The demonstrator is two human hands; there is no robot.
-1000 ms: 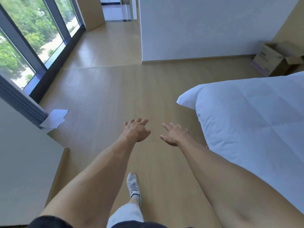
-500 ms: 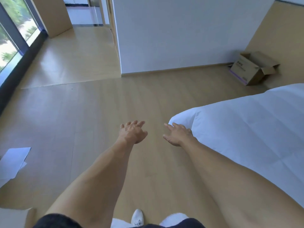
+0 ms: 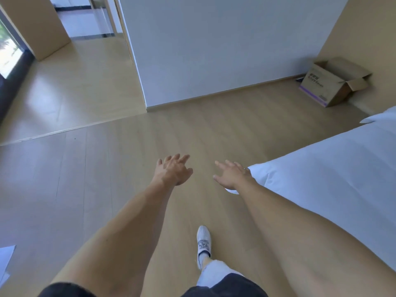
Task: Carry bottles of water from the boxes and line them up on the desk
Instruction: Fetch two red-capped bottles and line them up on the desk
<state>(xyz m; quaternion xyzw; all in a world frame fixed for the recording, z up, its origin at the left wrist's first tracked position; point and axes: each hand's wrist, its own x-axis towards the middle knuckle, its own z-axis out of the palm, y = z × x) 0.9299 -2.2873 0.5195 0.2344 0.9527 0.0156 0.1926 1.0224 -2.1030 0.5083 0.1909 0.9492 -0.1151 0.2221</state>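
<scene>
Hands both empty w/ fingers loosely spread, left hand (image 3: pixel 174 170) & right hand (image 3: pixel 232 174) out front mid-stride, so best to skirt the bed (image 3: pixel 334 168) corner toward the open cardboard box (image 3: pixel 330 84) by the far wall (no bottles visible yet).

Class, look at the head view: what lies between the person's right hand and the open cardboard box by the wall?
In the head view, only bare wooden floor between the right hand and the cardboard box.

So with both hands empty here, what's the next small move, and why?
Probably keep walking toward the open cardboard box by the far wall. The left hand and right hand hold nothing, and no bottle or desk is in view.
</scene>
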